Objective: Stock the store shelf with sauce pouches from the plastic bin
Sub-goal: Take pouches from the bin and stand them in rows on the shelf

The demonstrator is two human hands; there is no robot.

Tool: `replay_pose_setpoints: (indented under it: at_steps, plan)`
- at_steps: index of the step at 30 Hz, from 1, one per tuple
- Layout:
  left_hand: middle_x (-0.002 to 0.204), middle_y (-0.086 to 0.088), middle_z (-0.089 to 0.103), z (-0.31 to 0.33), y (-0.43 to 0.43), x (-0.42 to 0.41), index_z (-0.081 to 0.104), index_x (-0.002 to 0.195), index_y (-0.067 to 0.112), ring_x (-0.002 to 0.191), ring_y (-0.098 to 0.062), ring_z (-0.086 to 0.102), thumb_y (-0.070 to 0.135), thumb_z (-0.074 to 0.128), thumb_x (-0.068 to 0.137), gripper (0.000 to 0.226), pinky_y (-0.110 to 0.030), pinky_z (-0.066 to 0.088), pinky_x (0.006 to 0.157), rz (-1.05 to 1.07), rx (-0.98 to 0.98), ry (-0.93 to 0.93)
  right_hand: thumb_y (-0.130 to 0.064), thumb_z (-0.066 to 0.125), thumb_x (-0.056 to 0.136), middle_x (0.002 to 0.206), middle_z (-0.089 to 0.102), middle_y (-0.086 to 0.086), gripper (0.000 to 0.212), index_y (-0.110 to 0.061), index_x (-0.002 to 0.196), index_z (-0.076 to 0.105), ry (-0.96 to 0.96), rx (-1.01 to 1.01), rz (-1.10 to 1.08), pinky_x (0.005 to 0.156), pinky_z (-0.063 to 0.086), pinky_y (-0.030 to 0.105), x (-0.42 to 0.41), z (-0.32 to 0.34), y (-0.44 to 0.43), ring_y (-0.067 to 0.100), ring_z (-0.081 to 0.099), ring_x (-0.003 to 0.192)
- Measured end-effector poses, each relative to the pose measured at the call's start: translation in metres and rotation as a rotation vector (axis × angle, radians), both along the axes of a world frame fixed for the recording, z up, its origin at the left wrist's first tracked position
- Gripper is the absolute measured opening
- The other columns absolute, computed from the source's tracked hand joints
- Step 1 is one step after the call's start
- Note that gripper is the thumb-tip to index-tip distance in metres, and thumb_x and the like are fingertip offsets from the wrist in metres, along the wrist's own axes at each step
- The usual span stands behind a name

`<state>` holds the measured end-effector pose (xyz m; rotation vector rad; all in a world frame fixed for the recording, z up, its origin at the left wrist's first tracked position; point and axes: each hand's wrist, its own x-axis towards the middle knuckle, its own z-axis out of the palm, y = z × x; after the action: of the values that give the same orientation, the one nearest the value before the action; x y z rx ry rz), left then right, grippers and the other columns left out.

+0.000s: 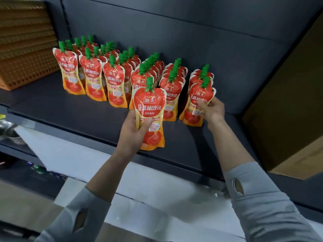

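1. Left hand (134, 131) grips a sauce pouch (150, 109) round its narrow waist, thumb across the front and fingers curled behind. The pouch hangs upright near the centre of the view, just in front of the stocked rows (92, 81).
2. Right hand (212, 109), at three o'clock of that pouch, pinches the front pouch of the rightmost row (194, 110) by its side edge. That pouch stands on the dark shelf (70, 110).
3. I judge the pouch soft and pliable, with its sauce weight sitting low. The glossy film is probably slippery, so the waist gives the surest hold and the stiff spout is a second choice. A hard squeeze would likely bulge it, and the base looks easy to tip over.
4. It has a red tomato-shaped top with white lettering. Below is a yellow-orange base picturing tomatoes, and a green ribbed cap sits at twelve o'clock.
5. Six rows run from ten o'clock to three o'clock, each reaching back toward the rear panel.
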<state>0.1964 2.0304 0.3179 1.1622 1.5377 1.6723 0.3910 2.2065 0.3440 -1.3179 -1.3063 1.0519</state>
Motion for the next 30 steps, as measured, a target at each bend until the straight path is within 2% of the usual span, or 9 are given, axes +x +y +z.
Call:
replay_pose_setpoints:
  at_steps: [6, 11, 15, 18, 20, 22, 24, 26, 30]
  plan:
    - [0.115, 0.007, 0.06, -0.003, 0.011, 0.003, 0.047, 0.127, 0.016, 0.1, -0.005, 0.061, 0.026, 0.061, 0.092, 0.039, -0.009, 0.05, 0.07, 0.035, -0.031, 0.092, -0.022, 0.075, 0.088, 0.112, 0.072, -0.001, 0.022, -0.025, 0.108, 0.065, -0.024, 0.033, -0.002, 0.095, 0.056, 0.047, -0.007, -0.003, 0.021, 0.017, 0.069, 0.103]
    - [0.121, 0.004, 0.06, -0.006, 0.018, 0.011, 0.046, 0.129, 0.018, 0.109, -0.013, 0.061, 0.028, 0.062, 0.091, 0.042, -0.018, 0.052, 0.078, 0.005, -0.043, 0.069, -0.025, 0.075, 0.088, 0.116, 0.07, 0.0, 0.029, -0.023, 0.114, 0.062, -0.106, 0.041, -0.015, 0.096, 0.055, 0.046, -0.006, -0.005, 0.023, 0.017, 0.067, 0.106]
    - [0.12, 0.004, 0.06, -0.007, 0.022, 0.022, 0.046, 0.128, 0.021, 0.109, -0.012, 0.061, 0.028, 0.062, 0.09, 0.041, -0.018, 0.053, 0.078, -0.056, -0.039, 0.044, -0.025, 0.075, 0.087, 0.119, 0.062, -0.004, 0.041, -0.019, 0.122, 0.055, -0.327, 0.254, -0.193, 0.091, 0.05, 0.03, 0.006, 0.013, -0.002, 0.009, 0.058, 0.106]
    - [0.12, 0.002, 0.062, -0.008, 0.028, 0.033, 0.047, 0.129, 0.019, 0.11, -0.014, 0.062, 0.029, 0.062, 0.09, 0.043, -0.025, 0.056, 0.084, -0.111, -0.039, 0.011, -0.034, 0.066, 0.093, 0.105, 0.068, -0.01, 0.023, -0.02, 0.111, 0.067, -0.262, 0.37, -0.045, 0.082, 0.053, 0.022, 0.006, 0.035, -0.036, 0.003, 0.063, 0.094]
    - [0.12, 0.002, 0.064, -0.008, 0.033, 0.042, 0.048, 0.13, 0.019, 0.11, -0.014, 0.063, 0.029, 0.063, 0.091, 0.043, -0.031, 0.056, 0.088, -0.154, -0.034, -0.026, -0.04, 0.064, 0.094, 0.099, 0.073, -0.009, 0.025, -0.019, 0.105, 0.072, -0.198, 0.22, 0.261, 0.069, 0.055, 0.019, 0.0, 0.044, -0.055, 0.005, 0.068, 0.088]
    - [0.119, 0.002, 0.065, -0.008, 0.038, 0.052, 0.048, 0.13, 0.021, 0.109, -0.013, 0.064, 0.03, 0.063, 0.091, 0.043, -0.036, 0.055, 0.091, -0.193, -0.028, -0.042, -0.033, 0.067, 0.094, 0.096, 0.076, 0.001, 0.023, -0.012, 0.102, 0.073, -0.175, 0.153, 0.423, 0.054, 0.053, 0.021, -0.001, 0.043, -0.062, 0.012, 0.07, 0.076]
    - [0.118, 0.004, 0.065, -0.007, 0.042, 0.06, 0.047, 0.13, 0.023, 0.109, -0.011, 0.064, 0.031, 0.063, 0.091, 0.043, -0.037, 0.055, 0.092, -0.224, -0.024, -0.028, -0.022, 0.067, 0.095, 0.09, 0.075, 0.007, 0.017, -0.007, 0.099, 0.072, -0.133, 0.154, 0.416, 0.047, 0.048, 0.02, 0.003, 0.043, -0.062, 0.013, 0.067, 0.064]
    - [0.118, 0.007, 0.065, -0.008, 0.047, 0.065, 0.048, 0.129, 0.025, 0.109, -0.009, 0.063, 0.033, 0.064, 0.09, 0.043, -0.035, 0.054, 0.092, -0.249, -0.018, -0.006, -0.019, 0.067, 0.095, 0.089, 0.075, 0.007, 0.016, -0.004, 0.1, 0.072, -0.07, 0.122, 0.378, 0.05, 0.051, 0.019, 0.009, 0.043, -0.059, 0.008, 0.069, 0.062]
    - [0.122, 0.009, 0.06, -0.018, 0.054, 0.066, 0.05, 0.13, 0.022, 0.112, -0.005, 0.058, 0.027, 0.067, 0.088, 0.045, -0.021, 0.049, 0.093, -0.207, -0.041, 0.131, -0.02, 0.068, 0.094, 0.096, 0.077, 0.006, 0.014, -0.008, 0.096, 0.074, -0.055, 0.19, 0.228, 0.064, 0.06, 0.029, 0.027, 0.04, -0.044, 0.019, 0.075, 0.085]
